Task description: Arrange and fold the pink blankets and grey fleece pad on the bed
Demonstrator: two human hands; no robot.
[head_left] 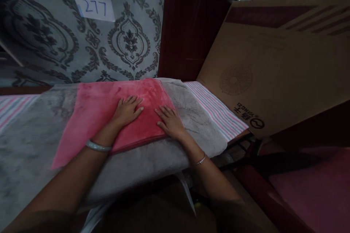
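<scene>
A pink-red plush cloth (95, 102), partly folded with thicker layers on its right side, lies on a larger grey plush cloth (202, 113). Flat on the middle of the pink cloth rests my left hand (127, 111), its fingers stretched out and the thumb pointing right. My right hand (171, 122) lies near the cloth's right edge, palm down with fingers spread. Neither hand grips anything. The palms hide small parts of the cloth beneath them.
Under the grey cloth is a striped pink, white and grey cover (218, 109) on a table. A large cardboard box (279, 62) leans at the right. Patterned wallpaper behind carries a paper sign (94, 6) reading 277. A pink-red surface (317, 185) is at lower right.
</scene>
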